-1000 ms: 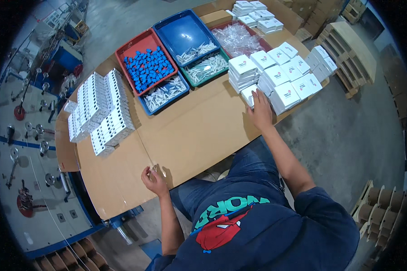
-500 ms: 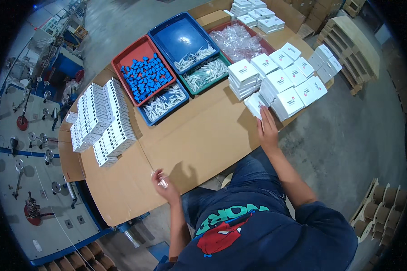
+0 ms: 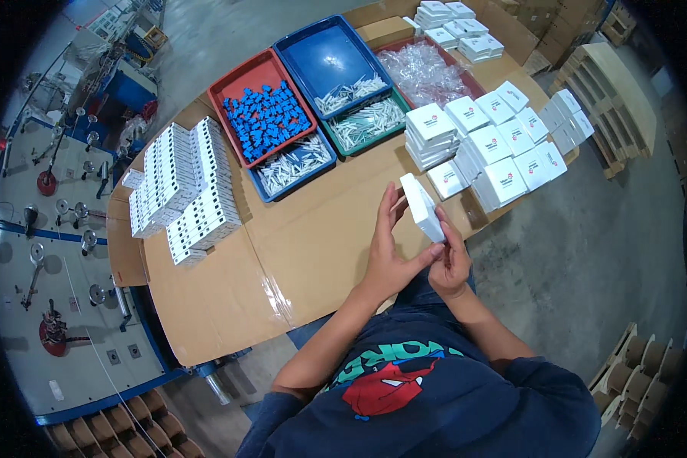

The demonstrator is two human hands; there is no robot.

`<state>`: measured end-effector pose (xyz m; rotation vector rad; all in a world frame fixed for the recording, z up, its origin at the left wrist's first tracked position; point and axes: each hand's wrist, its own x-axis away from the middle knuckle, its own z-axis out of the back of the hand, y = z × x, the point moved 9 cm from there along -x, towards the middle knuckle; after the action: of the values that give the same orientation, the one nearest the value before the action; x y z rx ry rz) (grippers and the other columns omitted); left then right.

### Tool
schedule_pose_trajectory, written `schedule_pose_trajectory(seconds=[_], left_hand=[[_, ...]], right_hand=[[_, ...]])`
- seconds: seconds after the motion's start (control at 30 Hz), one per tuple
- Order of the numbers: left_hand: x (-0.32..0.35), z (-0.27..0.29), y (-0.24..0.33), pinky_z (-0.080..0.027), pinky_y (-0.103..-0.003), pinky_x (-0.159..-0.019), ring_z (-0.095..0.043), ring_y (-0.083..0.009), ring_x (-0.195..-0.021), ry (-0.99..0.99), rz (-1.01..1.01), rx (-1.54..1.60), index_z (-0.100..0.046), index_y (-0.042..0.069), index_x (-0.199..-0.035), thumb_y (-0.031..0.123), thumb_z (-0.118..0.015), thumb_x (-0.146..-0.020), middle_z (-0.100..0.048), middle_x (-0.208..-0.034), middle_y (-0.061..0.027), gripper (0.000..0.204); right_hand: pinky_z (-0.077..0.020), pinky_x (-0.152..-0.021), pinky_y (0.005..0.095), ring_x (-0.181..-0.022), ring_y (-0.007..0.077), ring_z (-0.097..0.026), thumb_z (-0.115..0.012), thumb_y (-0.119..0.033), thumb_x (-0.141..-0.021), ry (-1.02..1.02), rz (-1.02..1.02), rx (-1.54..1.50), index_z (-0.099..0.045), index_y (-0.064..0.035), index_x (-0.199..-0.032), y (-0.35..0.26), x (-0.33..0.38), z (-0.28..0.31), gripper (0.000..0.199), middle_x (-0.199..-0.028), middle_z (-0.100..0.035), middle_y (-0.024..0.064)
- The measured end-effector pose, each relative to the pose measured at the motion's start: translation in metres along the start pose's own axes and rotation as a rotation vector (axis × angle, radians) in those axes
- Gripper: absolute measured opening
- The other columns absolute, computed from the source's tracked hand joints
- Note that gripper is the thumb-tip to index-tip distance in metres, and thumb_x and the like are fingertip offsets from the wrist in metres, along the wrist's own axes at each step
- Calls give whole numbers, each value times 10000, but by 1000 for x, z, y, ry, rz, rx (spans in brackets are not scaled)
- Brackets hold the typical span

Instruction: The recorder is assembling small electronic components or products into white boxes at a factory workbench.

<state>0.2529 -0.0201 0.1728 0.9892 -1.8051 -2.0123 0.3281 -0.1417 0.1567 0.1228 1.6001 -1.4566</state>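
Note:
A small flat white box (image 3: 420, 208) is held up on a tilt over the near right part of the cardboard tabletop (image 3: 324, 244). My left hand (image 3: 393, 256) has its fingers along the box's left side, with the thumb beneath its lower end. My right hand (image 3: 450, 263) grips the lower right edge with fingers and thumb. Just beyond lies a similar white box (image 3: 447, 179) with a small red mark, beside stacks of matching white boxes (image 3: 500, 145).
Rows of white pieces with dark square openings (image 3: 183, 187) stand at the left. Behind are a red tray (image 3: 233, 82) of blue parts, a blue tray (image 3: 320, 57) over a green tray (image 3: 399, 95) with slim white pieces, and clear plastic bags (image 3: 427, 72). A wooden pallet (image 3: 607, 107) stands at the right.
My left hand has moved right from the near table edge to meet my right hand. The right hand has drawn back from the stacks, and a white box is now raised between both hands.

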Motion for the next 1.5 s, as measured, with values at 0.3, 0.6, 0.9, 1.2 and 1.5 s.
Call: schedule_pose_trajectory(seconds=[0.3,0.6,0.9,1.2,1.5], left_hand=[[-2,39,1,-360,-490,-1185,-370,-336,-1478,6,-17,-60,-236,71,-1566,51,-852,-743,-322,-1585,-203,1028],[0,33,30,-305,-572,-1212,-225,-481,-1523,-134,-325,-376,-350,182,-1500,-5,-815,-714,-205,-1641,-243,932],[10,34,-3,-451,-487,-1086,-442,-351,-1392,0,373,358,-34,202,-1638,422,-585,-987,-285,-1592,-171,881],[14,25,-1,-514,-335,-903,-570,-208,-1133,108,620,588,-147,181,-1607,322,-495,-1036,-442,-1386,-104,683],[28,19,-7,-479,-365,-1018,-559,-205,-1171,262,661,635,-265,164,-1575,467,-489,-1019,-512,-1326,-69,672]], right_hand=[[-446,-1111,462,-1351,373,-543,-442,-121,-1045,-226,-256,-192,-558,30,-1365,11,-21,-22,373,-1456,-536,263],[-440,-1101,431,-1406,266,-466,-752,-424,-923,-533,-601,-554,-304,-37,-1595,10,-43,-58,896,-1571,-418,162],[-487,-1058,419,-1351,351,-498,-791,-343,-883,-660,-154,-180,-426,-112,-1552,-20,-71,-63,796,-1513,-426,180],[-621,-855,402,-1347,367,-510,-769,-438,-889,-583,-113,-252,-523,-98,-1469,-22,-72,-75,716,-1550,-375,205],[-466,-1060,450,-1332,411,-518,-687,-519,-928,-535,-47,-248,-536,-51,-1448,-27,-70,-83,716,-1507,-440,248]])
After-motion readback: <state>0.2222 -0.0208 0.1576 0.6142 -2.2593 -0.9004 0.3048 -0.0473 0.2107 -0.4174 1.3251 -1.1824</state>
